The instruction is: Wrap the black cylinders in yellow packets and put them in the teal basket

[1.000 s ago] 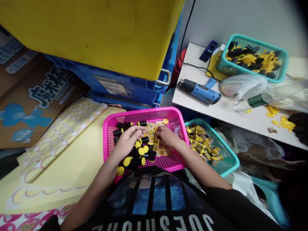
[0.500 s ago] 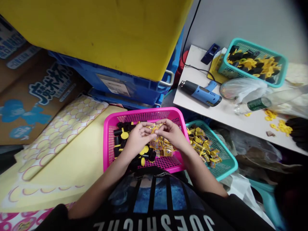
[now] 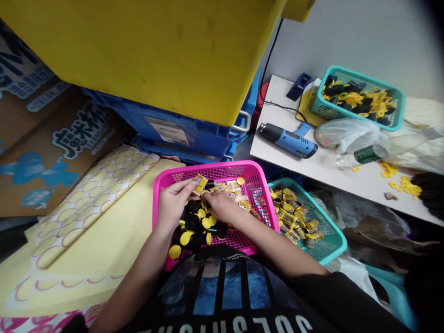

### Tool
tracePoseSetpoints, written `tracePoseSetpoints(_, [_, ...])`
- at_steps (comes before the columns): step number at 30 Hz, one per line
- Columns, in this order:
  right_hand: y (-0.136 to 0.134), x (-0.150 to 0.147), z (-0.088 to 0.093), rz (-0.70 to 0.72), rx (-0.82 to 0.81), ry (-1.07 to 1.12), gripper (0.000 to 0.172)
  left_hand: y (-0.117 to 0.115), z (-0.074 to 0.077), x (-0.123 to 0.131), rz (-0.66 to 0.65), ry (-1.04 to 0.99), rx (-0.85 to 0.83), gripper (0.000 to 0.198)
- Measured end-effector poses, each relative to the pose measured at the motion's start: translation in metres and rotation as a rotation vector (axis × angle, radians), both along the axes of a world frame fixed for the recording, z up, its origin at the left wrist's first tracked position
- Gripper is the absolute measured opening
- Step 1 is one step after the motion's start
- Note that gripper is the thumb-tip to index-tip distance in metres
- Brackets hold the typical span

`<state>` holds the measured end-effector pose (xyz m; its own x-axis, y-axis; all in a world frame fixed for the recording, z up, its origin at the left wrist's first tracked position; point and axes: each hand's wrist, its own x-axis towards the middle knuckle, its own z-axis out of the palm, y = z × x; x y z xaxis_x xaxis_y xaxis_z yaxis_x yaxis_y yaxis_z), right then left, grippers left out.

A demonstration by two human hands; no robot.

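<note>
Pinched between the thumb and fingers of my left hand point(image 3: 176, 201) is a small yellow printed plastic sleeve point(image 3: 200, 183). My right hand point(image 3: 222, 206) is low in the pink basket point(image 3: 261, 196), its fingers curled down among black tubes with yellow caps point(image 3: 194, 224); what its fingertips grip is hidden. A black tube end point(image 3: 209, 184) shows between the sleeve and the right hand. More printed sleeves point(image 3: 244, 201) lie on the basket's right side, and a round yellow cap point(image 3: 240, 181) rests near its back wall.
A teal basket point(image 3: 333, 238) of sleeved yellow pieces stands right of the pink one. On the white table point(image 3: 274, 143) lie a blue heat gun point(image 3: 291, 141), a bottle point(image 3: 367, 155) and another teal basket point(image 3: 398, 108). Blue crates point(image 3: 204, 134) rise behind; cartons point(image 3: 62, 162) stand left.
My hands, together over the sleeves before, have separated. My left hand has moved left with a sleeve; my right has moved left and down to the black tubes.
</note>
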<state>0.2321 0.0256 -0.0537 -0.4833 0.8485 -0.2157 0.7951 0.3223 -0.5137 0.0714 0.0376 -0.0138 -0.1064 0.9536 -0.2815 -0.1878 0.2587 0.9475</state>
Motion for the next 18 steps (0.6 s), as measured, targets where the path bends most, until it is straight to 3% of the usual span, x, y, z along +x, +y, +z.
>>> tracePoseSetpoints(5, [-0.008, -0.005, -0.009, -0.014, 0.023, 0.076, 0.025, -0.006, 0.0, -0.005, -0.116, 0.057, 0.022, 0.037])
tracePoseSetpoints(9, [-0.006, 0.009, 0.008, -0.094, -0.01, 0.184, 0.038, -0.008, -0.001, -0.013, -0.183, 0.078, 0.034, 0.038])
tracePoseSetpoints(11, [-0.003, 0.022, 0.025, -0.246, -0.09, 0.373, 0.037, -0.009, -0.001, -0.017, -0.213, 0.089, 0.029, 0.039])
tracePoseSetpoints(14, [0.001, 0.044, 0.052, -0.445, -0.257, 0.829, 0.025, -0.009, 0.002, -0.019, -0.261, 0.115, 0.028, 0.04])
tracePoseSetpoints(18, [0.002, 0.058, 0.071, -0.447, -0.404, 1.199, 0.032, -0.008, 0.006, -0.013, -0.294, 0.127, -0.006, 0.043])
